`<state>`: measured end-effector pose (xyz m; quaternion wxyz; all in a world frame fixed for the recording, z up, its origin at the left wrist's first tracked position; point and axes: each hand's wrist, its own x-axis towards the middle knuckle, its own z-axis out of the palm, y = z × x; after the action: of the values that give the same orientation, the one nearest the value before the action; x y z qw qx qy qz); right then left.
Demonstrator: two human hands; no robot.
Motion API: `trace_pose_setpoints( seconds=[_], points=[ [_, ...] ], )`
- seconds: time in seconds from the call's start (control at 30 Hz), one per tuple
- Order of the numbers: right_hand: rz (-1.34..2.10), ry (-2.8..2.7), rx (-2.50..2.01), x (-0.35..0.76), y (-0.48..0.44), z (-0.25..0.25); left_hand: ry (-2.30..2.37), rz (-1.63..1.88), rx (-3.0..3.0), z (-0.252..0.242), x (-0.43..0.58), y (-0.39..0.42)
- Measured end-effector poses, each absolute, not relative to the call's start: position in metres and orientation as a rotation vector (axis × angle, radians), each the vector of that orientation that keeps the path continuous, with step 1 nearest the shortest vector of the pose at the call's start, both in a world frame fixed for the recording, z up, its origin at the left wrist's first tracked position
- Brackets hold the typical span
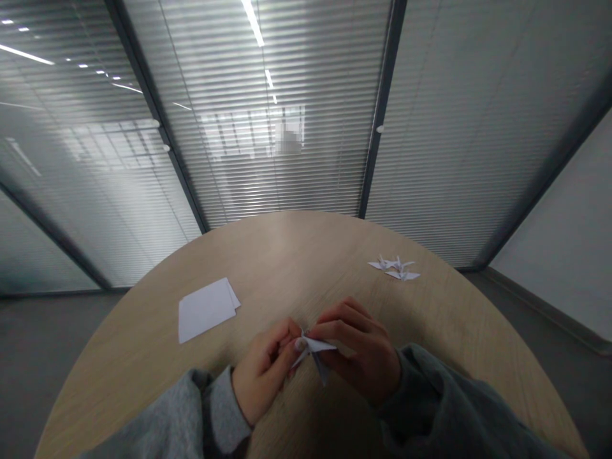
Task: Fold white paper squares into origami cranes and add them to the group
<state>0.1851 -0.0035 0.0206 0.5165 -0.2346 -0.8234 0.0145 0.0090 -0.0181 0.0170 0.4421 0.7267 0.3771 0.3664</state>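
Near the front of the round table, a folded white paper crane (318,346) is held between my two hands. My left hand (268,368) pinches its left side with thumb and fingers. From the other side, my right hand (359,347) closes its fingers on the upper right part of the paper. Pointed flaps stick out to the right and downward. The fingers hide part of the folds.
White paper sheets (206,310) lie in a small stack on the left of the wooden table (291,268). Several finished paper cranes (402,275) stand together at the right. Beyond the table's curved far edge are glass panels with blinds (287,185).
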Motion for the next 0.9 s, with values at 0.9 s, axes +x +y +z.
trace_pose_setpoints(
  seconds=[0.9],
  points=[
    [0.251, -1.944, -0.551, 0.1852, -0.0056, 0.0188, 0.976, 0.935, 1.985, 0.0199, 0.0058, -0.0186]
  ],
)
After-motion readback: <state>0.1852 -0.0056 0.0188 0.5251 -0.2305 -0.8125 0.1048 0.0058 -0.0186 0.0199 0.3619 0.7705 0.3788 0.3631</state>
